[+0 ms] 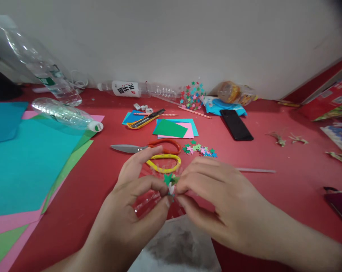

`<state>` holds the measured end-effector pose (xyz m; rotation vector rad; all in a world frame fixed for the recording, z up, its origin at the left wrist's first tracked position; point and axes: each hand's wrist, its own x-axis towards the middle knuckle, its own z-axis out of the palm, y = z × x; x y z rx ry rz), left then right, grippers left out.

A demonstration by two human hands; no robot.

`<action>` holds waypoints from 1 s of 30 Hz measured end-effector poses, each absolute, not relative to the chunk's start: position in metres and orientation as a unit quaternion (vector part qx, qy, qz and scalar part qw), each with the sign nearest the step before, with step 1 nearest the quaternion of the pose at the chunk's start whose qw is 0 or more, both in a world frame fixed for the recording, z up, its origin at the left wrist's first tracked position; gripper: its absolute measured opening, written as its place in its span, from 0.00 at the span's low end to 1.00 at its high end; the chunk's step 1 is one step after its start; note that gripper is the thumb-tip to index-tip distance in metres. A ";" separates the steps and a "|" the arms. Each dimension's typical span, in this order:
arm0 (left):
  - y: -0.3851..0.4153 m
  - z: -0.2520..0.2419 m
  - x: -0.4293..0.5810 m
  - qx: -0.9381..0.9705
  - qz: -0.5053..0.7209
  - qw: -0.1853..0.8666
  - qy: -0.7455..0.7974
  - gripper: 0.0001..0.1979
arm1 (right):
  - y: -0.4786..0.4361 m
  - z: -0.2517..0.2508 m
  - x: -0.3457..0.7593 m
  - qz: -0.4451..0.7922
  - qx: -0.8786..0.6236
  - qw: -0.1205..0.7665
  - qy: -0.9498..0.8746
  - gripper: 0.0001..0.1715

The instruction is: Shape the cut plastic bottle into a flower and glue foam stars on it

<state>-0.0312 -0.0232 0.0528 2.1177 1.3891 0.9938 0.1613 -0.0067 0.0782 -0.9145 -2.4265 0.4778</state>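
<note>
My left hand (136, 196) and my right hand (216, 196) meet low in the middle of the view, fingertips pinched together on a small clear plastic piece (148, 202) with green paper stars (169, 179) on it. Just behind my fingers lie scissors (153, 149) with one red and one yellow handle loop. A small heap of coloured paper stars (199, 149) sits to the right of the scissors on the red table (273, 151).
Large teal, pink and green paper sheets (26, 166) cover the left. Clear plastic bottles (65, 115) lie at the back left; a utility knife (145, 120), small paper sheets (173, 128), a black phone (235, 124) and a star-covered plastic piece (192, 96) lie further back.
</note>
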 end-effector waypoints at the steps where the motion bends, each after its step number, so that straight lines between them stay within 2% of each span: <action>1: -0.023 0.053 -0.032 0.760 0.355 0.213 0.501 0.08 | -0.007 0.079 0.162 0.176 -0.336 0.251 -0.891 0.09; 8: -0.023 0.048 -0.034 0.762 0.344 0.241 0.494 0.08 | -0.007 0.080 0.163 0.173 -0.333 0.251 -0.892 0.09; 18: -0.020 0.046 -0.032 0.783 0.346 0.188 0.481 0.09 | -0.007 0.081 0.163 0.161 -0.337 0.251 -0.893 0.10; 26: -0.022 0.045 -0.040 0.829 0.338 0.094 0.435 0.05 | -0.008 0.082 0.167 0.153 -0.347 0.253 -0.890 0.08; 30: -0.020 0.045 -0.045 0.860 0.335 0.001 0.384 0.09 | -0.007 0.082 0.168 0.153 -0.345 0.260 -0.889 0.07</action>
